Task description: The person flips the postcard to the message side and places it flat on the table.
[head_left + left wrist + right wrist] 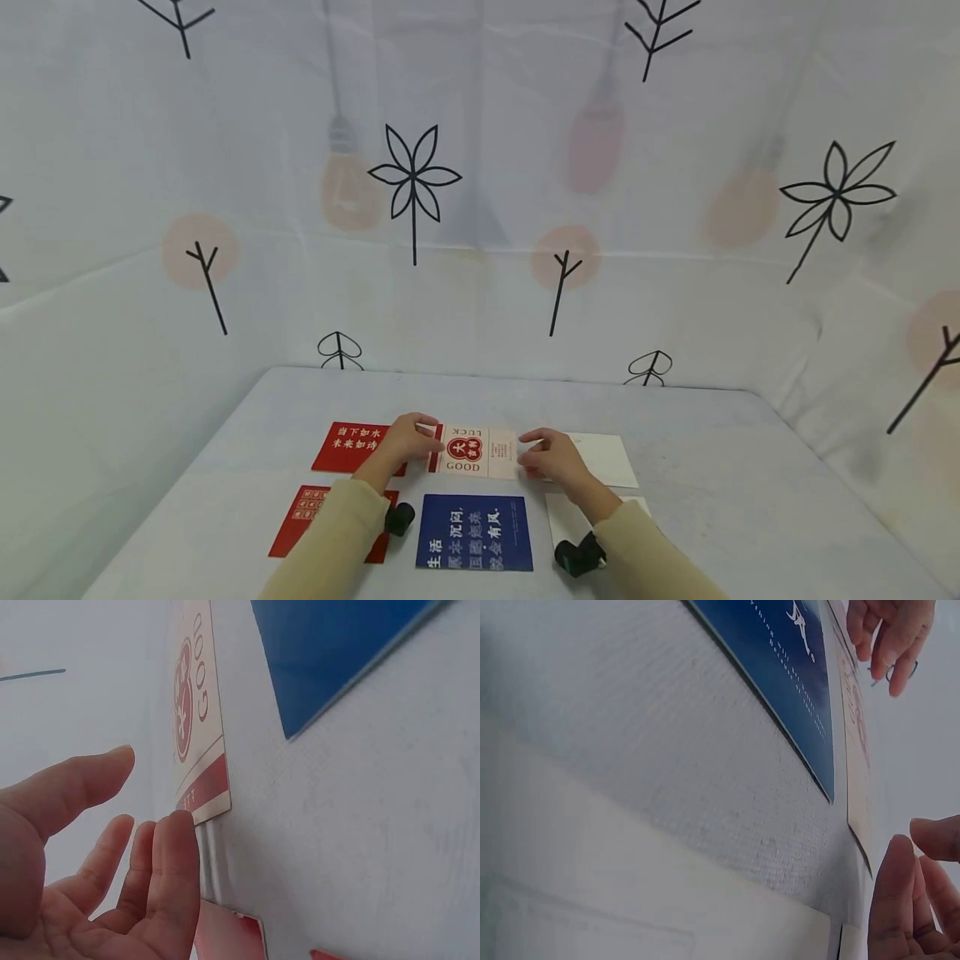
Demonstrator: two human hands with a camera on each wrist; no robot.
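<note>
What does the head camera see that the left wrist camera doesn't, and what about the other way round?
Only the head view shows the right hand, the two white cards and the pale yellow sleeves. Only the left wrist view looks into the palm side of the left hand. Both show that hand, the cream card, the blue card and red cards.

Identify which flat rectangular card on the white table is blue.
The blue rectangular card with white lettering, middle of the near row, in front of the red-printed cream rectangular card. The other five are red, cream or white.
</note>
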